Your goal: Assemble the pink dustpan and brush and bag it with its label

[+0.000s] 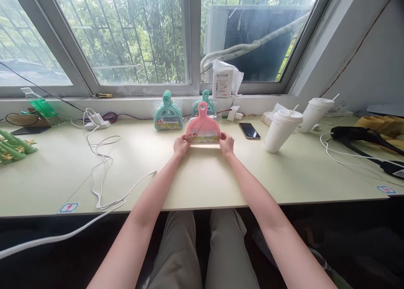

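Between my two hands a pink toy-sized dustpan set [203,127] stands upright with its looped handle up, in a clear wrapper with a printed strip. My left hand [181,145] grips its lower left edge, fingers closed. On the lower right edge my right hand [227,144] pinches it in the same way. Just behind it a teal dustpan set [205,97] is partly hidden. To the left stands a stack of several teal dustpan sets [168,112], wrapped alike.
A phone [249,131] and two white lidded cups with straws, the nearer cup [282,130] tilted in view, are on the right. White cables [102,171] trail over the table's left side. A green bottle [42,105] and tissue pack [224,81] are by the window.
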`<state>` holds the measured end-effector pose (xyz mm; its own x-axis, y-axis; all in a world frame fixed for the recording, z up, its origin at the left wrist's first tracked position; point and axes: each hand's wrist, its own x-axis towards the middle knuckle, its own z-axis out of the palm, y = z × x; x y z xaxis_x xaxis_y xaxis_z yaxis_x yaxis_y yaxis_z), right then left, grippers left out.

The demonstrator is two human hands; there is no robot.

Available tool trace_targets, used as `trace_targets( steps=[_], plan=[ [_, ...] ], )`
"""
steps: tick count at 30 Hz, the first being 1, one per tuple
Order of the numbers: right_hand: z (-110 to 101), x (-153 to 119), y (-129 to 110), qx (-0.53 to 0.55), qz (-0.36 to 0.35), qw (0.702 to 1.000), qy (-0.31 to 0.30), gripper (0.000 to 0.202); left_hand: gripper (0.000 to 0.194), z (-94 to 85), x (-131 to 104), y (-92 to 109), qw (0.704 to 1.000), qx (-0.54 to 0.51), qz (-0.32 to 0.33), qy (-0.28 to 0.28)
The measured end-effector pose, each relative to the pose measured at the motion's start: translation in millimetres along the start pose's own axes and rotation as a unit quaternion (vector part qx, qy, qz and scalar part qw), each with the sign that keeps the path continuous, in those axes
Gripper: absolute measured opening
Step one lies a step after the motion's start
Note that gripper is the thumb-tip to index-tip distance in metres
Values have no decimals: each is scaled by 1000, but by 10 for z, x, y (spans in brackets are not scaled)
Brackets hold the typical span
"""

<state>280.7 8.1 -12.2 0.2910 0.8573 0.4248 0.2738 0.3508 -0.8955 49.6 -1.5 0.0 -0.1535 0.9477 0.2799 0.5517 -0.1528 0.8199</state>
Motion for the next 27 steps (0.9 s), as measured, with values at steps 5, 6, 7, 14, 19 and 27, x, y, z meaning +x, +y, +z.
trace_targets(
  steps=[5, 6, 7, 14, 19, 27],
  plan=[
    [130, 203, 115, -108, -7, 994, -14, 15, 2, 152, 418, -57, 996, 79, 30, 35],
    [159, 278, 142, -122, -12, 992, -13, 15, 1, 195, 514, -64, 996, 82, 30, 34],
    [192, 360, 172, -132, -16, 991, -9, 14, 1, 244, 614, -71, 996, 84, 28, 34],
    [543, 1030, 440, -127, -59, 989, 36, 20, 7, 625, 1402, -184, 992, 75, 96, 37],
    [851, 1504, 655, -86, -136, 986, 35, 35, 28, 848, 1993, -336, 993, 12, 100, 65],
    [1101, 1871, 860, -37, -101, 993, 47, 60, 75, 1053, 2417, -487, 995, -62, 78, -9]
  ],
)
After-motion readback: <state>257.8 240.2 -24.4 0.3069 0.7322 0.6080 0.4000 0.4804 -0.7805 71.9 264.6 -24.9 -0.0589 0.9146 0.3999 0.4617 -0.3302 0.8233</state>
